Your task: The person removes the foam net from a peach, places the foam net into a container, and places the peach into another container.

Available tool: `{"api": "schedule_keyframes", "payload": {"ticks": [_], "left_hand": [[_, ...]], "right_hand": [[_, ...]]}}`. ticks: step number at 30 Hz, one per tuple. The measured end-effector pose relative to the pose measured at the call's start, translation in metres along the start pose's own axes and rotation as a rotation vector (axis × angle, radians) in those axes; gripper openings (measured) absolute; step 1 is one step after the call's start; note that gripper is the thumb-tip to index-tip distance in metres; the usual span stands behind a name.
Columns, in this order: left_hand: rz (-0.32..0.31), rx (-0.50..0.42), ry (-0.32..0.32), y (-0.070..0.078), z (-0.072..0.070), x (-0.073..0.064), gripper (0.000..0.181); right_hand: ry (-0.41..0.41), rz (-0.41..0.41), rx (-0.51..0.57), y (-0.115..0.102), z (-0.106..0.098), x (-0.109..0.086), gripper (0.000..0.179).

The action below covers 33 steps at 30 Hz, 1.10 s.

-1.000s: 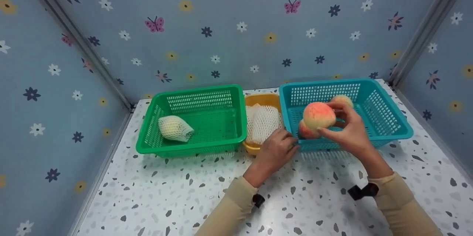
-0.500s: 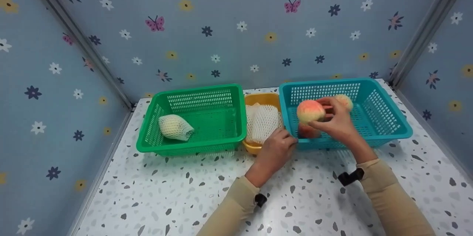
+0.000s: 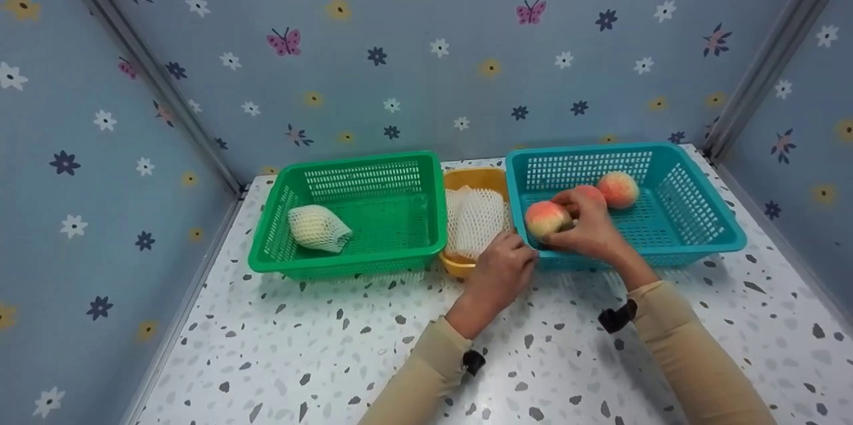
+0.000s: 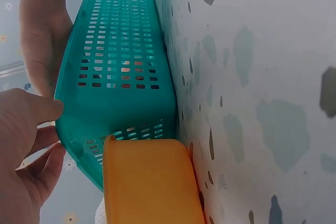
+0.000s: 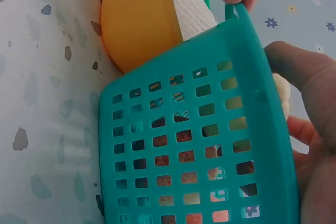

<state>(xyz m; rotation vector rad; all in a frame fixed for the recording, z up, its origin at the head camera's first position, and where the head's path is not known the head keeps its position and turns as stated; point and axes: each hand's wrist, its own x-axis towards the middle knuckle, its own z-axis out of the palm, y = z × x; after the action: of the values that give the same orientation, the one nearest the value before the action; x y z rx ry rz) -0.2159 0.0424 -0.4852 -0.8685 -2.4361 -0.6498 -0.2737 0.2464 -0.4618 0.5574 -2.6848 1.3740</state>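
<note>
In the head view, my right hand (image 3: 586, 228) reaches into the teal basket (image 3: 726, 235) and holds a red-and-yellow peach (image 3: 543, 218) near the basket's left wall. Another peach (image 3: 590, 194) shows partly behind that hand, and a third peach (image 3: 618, 190) lies towards the back wall. My left hand (image 3: 500, 265) pinches the teal basket's rim at the near left corner. The left wrist view shows its thumb (image 4: 50, 109) on one side of the rim and fingers on the other. Through the holes in the right wrist view, reddish fruit shows inside.
Left of the teal basket stands a yellow basket (image 3: 460, 268) with white foam net sleeves (image 3: 481, 218). A green basket (image 3: 360, 255) beyond it holds a net-wrapped fruit (image 3: 316, 227). The speckled table (image 3: 320, 345) meets flower-patterned walls (image 3: 400, 78) at the back and sides.
My right hand has moved left and lower into the teal basket with a peach. A peach now shows behind that hand. My left hand has stayed on the rim.
</note>
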Motion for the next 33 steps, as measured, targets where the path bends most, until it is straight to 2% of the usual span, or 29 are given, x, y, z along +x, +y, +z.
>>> {"api": "schedule_keyframes", "payload": {"ticks": [4,11,14,17,24,29,33], "left_hand": [[0.002,0.003,0.009,0.0,0.001,0.0,0.011],[0.004,-0.006,0.026,-0.001,0.004,0.0,0.011],[0.002,-0.013,0.032,-0.001,0.005,-0.001,0.01],[-0.004,-0.016,0.035,-0.001,0.004,-0.001,0.01],[-0.013,-0.009,0.031,0.001,0.001,0.0,0.011],[-0.021,-0.01,0.02,0.001,0.001,-0.001,0.011],[-0.034,-0.014,-0.009,0.003,-0.001,0.0,0.012]], "right_hand": [[-0.04,0.014,-0.022,-0.004,-0.001,0.001,0.058],[-0.144,0.018,-0.133,-0.017,-0.006,0.0,0.045],[-0.196,0.056,-0.135,-0.02,-0.007,-0.003,0.045],[-0.202,0.07,-0.135,-0.019,-0.007,-0.004,0.047],[-0.079,0.032,-0.092,-0.009,-0.001,-0.006,0.044],[0.013,0.062,-0.066,-0.008,0.004,-0.007,0.054],[0.142,0.06,-0.065,-0.013,0.004,-0.008,0.051]]}}
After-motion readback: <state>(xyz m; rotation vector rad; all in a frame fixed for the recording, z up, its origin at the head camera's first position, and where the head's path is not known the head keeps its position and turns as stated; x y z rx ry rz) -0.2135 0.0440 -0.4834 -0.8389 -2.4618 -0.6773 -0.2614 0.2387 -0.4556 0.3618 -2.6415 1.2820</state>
